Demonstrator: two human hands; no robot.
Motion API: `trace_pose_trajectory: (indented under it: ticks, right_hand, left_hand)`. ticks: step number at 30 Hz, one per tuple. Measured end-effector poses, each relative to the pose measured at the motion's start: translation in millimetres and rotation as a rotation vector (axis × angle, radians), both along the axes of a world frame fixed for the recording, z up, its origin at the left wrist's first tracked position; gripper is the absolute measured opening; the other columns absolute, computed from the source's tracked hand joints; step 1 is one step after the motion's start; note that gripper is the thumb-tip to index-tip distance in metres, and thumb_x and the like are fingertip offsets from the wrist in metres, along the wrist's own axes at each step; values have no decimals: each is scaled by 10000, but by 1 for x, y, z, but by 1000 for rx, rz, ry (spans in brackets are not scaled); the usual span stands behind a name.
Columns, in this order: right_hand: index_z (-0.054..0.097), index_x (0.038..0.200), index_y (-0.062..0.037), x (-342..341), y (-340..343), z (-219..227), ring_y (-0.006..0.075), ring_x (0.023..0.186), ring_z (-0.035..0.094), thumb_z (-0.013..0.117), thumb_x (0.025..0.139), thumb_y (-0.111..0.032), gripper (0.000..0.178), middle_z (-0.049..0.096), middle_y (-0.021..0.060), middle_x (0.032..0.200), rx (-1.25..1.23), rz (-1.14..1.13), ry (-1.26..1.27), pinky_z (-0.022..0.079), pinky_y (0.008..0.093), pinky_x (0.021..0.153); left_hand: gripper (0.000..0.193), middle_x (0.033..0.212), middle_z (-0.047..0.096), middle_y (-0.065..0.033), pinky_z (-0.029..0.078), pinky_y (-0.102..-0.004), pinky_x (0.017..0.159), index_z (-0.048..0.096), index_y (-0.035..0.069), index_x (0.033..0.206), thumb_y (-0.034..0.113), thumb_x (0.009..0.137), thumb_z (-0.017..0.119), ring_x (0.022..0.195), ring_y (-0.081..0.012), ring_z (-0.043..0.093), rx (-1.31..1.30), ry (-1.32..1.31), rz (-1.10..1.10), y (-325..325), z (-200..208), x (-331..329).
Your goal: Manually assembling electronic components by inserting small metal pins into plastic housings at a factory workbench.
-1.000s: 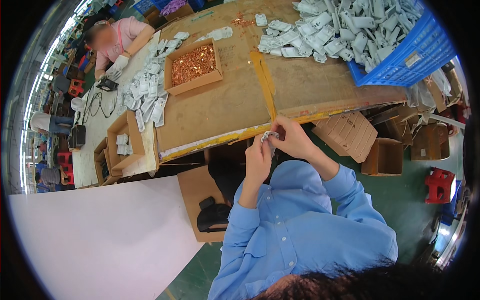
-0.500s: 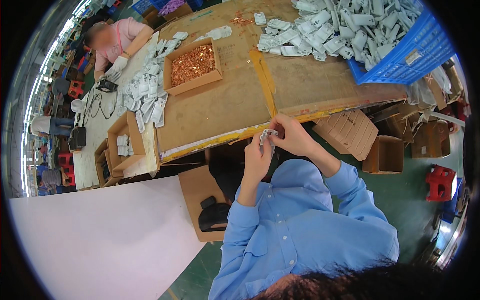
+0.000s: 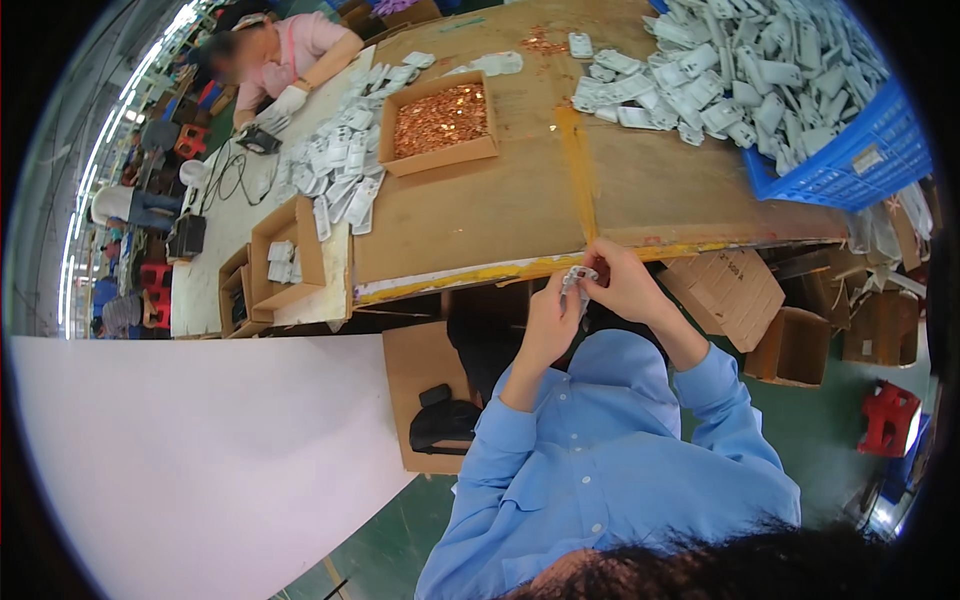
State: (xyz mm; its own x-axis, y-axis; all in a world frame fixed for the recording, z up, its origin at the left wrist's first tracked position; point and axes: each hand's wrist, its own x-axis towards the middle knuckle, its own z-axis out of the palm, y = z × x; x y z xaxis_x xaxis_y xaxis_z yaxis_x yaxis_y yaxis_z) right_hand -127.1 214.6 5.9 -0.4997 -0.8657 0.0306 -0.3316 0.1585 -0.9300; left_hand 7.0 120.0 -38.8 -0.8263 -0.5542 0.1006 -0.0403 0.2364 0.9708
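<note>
A small pale-grey plastic part (image 3: 577,279) is held up near the edge of the brown cardboard-covered table (image 3: 470,220), its exposed end facing 12 o'clock; fingers cover too much to tell its long axis. The bare left hand (image 3: 551,325) pinches it from 7 o'clock, the bare right hand (image 3: 625,287) from 3. Toward 11 stands an open rectangular brown cardboard box (image 3: 440,163) of small copper-coloured pieces (image 3: 440,120); toward 2, a blue plastic crate (image 3: 850,165).

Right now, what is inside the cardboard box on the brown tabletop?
The cardboard box holds many small copper-coloured pieces; anything beneath that top layer is covered and cannot be seen.
</note>
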Motion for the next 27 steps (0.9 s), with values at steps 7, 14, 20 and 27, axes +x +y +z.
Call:
trace_pose_trajectory:
  ticks: [7,14,20,27]
  right_hand:
    - [543,884,-13,2,-10,0,115,649,541,684,782,-20,175,569,43,730,-23,21,52,456,262,589]
    - [556,893,-13,-6,-28,1,94,661,541,713,792,-60,192,573,29,736,-54,-20,50,452,247,593]
    - [602,918,-18,-29,-54,-22,33,659,497,657,900,-123,120,588,-40,772,-114,-41,-355,426,212,593]
    - [607,916,-28,-45,-66,-69,195,518,549,661,877,-145,134,568,114,592,-179,-442,72,427,331,512]
  left_hand:
    - [198,713,631,-71,486,-264,586,582,-6,1100,132,985,498,618,-119,606,49,3,46,-4,7,2]
    - [234,751,627,-74,469,-275,574,621,-14,1052,190,943,584,643,-123,600,237,-103,18,-28,8,23]
    - [225,701,591,9,400,-194,475,635,36,1017,251,956,606,548,-49,518,427,-26,260,-77,6,36]
    - [318,761,552,10,316,-198,452,571,68,1142,257,907,669,541,-45,419,350,118,785,-238,5,42]
